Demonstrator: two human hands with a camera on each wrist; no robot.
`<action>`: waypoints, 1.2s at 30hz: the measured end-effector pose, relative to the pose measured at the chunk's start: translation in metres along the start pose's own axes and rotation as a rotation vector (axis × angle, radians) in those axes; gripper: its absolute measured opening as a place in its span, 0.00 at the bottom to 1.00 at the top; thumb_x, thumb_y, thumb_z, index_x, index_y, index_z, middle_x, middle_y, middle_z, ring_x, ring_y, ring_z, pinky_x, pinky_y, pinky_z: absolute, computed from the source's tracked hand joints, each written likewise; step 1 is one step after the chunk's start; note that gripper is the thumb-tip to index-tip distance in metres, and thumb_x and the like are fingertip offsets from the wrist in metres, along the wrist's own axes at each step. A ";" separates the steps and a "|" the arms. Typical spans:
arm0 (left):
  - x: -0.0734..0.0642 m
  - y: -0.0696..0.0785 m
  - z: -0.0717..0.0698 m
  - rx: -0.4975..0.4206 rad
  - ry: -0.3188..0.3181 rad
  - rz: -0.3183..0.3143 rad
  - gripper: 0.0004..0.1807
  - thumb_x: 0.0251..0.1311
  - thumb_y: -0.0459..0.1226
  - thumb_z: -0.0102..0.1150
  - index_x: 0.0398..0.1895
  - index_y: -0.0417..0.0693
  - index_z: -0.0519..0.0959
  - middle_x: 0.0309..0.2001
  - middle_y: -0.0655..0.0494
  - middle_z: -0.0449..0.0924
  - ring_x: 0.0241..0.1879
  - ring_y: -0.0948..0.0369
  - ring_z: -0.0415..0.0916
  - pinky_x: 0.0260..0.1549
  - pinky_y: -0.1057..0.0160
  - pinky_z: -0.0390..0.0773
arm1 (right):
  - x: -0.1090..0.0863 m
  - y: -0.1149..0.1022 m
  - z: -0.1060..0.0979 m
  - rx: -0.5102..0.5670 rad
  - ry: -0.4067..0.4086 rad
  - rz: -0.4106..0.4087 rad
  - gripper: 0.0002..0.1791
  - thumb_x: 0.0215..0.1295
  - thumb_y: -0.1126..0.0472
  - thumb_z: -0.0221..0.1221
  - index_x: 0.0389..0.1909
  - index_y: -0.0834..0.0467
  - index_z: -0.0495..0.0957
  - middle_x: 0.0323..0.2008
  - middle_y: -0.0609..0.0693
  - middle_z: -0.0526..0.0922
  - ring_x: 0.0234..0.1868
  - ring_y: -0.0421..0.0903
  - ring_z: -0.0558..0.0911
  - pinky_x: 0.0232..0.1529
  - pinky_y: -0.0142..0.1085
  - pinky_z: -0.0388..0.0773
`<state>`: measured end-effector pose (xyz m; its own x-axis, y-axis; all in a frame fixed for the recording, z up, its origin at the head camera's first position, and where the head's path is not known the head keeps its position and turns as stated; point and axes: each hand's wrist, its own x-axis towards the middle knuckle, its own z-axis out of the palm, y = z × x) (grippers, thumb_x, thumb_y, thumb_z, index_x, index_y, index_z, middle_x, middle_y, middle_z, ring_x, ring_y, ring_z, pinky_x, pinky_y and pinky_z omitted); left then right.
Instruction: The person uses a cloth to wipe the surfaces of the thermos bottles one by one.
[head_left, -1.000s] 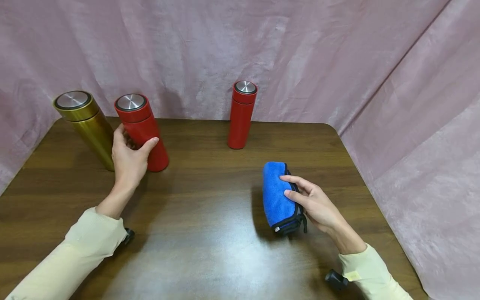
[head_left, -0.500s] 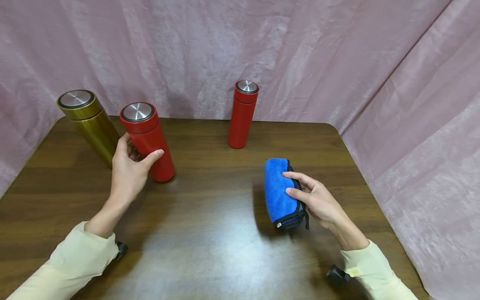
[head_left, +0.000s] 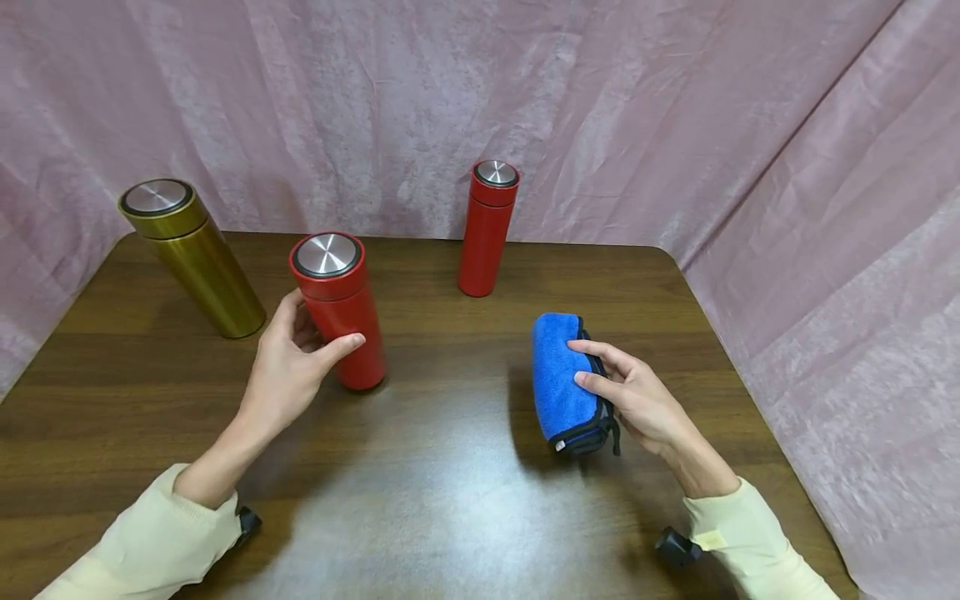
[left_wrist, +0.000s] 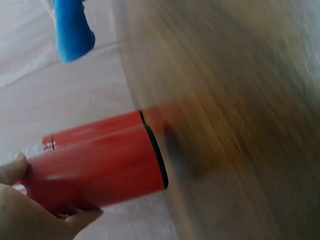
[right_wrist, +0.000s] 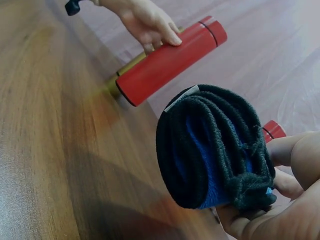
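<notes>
My left hand (head_left: 288, 367) grips a red thermos (head_left: 341, 312) with a silver lid top, thumb on its near side. The thermos is upright, its base seemingly just off the table in the wrist views. My right hand (head_left: 637, 400) holds a rolled blue towel (head_left: 558, 379) with black edging, pinched from its right side. The right wrist view shows the towel's rolled end (right_wrist: 210, 150) close up, apparently raised above the table. In the left wrist view the held thermos (left_wrist: 100, 167) partly covers another red one behind it.
A gold thermos (head_left: 206, 267) stands on the wooden table (head_left: 420, 467) at the back left. A slimmer red thermos (head_left: 487, 237) stands at the back, right of the middle. Pink curtains (head_left: 405, 108) hang behind the table and along its right side.
My left hand has carried the red thermos to the right and nearer, away from the gold one. The right hand and towel have shifted only slightly in the head view.
</notes>
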<state>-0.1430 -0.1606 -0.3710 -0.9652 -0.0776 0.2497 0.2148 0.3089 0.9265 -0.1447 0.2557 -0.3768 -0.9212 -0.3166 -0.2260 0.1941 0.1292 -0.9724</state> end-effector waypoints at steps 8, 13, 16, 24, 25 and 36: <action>-0.014 0.009 0.017 -0.067 -0.168 0.060 0.39 0.57 0.27 0.75 0.70 0.37 0.66 0.57 0.43 0.80 0.50 0.65 0.81 0.50 0.72 0.80 | -0.003 0.000 0.000 0.015 0.007 -0.002 0.31 0.77 0.61 0.60 0.76 0.60 0.63 0.75 0.63 0.60 0.64 0.59 0.74 0.55 0.46 0.83; -0.022 0.010 0.029 -0.124 -0.237 0.087 0.40 0.54 0.25 0.76 0.70 0.38 0.67 0.56 0.45 0.81 0.49 0.61 0.82 0.51 0.68 0.82 | -0.004 0.000 -0.001 0.021 0.008 -0.004 0.31 0.77 0.61 0.59 0.76 0.60 0.63 0.75 0.63 0.59 0.64 0.58 0.74 0.55 0.45 0.83; -0.027 0.011 0.035 -0.146 -0.269 0.090 0.41 0.53 0.25 0.76 0.70 0.40 0.68 0.57 0.46 0.81 0.50 0.59 0.82 0.52 0.67 0.82 | -0.004 -0.001 -0.001 0.018 0.005 -0.008 0.31 0.77 0.61 0.59 0.76 0.60 0.63 0.75 0.62 0.59 0.64 0.58 0.74 0.55 0.45 0.83; -0.034 0.012 0.052 -0.198 -0.339 0.090 0.42 0.52 0.24 0.77 0.70 0.40 0.67 0.58 0.45 0.80 0.54 0.56 0.81 0.56 0.63 0.81 | -0.006 -0.004 0.001 0.008 0.011 -0.020 0.30 0.76 0.61 0.60 0.75 0.60 0.64 0.75 0.62 0.60 0.64 0.57 0.73 0.55 0.44 0.83; -0.034 0.012 0.053 -0.199 -0.345 0.093 0.42 0.52 0.24 0.77 0.70 0.40 0.68 0.58 0.46 0.80 0.54 0.56 0.81 0.56 0.63 0.81 | -0.007 -0.005 0.001 0.005 0.011 -0.023 0.30 0.76 0.61 0.60 0.75 0.60 0.65 0.75 0.62 0.60 0.64 0.58 0.73 0.55 0.44 0.83; -0.035 0.008 0.060 -0.210 -0.382 0.110 0.42 0.51 0.26 0.78 0.70 0.43 0.69 0.59 0.49 0.80 0.57 0.56 0.80 0.60 0.61 0.78 | -0.019 -0.025 0.007 -0.059 0.022 -0.059 0.27 0.75 0.62 0.62 0.72 0.55 0.71 0.73 0.62 0.63 0.63 0.60 0.75 0.54 0.49 0.83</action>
<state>-0.1169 -0.0986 -0.3896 -0.9122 0.3130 0.2646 0.3068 0.0935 0.9472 -0.1297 0.2521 -0.3485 -0.9377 -0.3050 -0.1663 0.1195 0.1662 -0.9788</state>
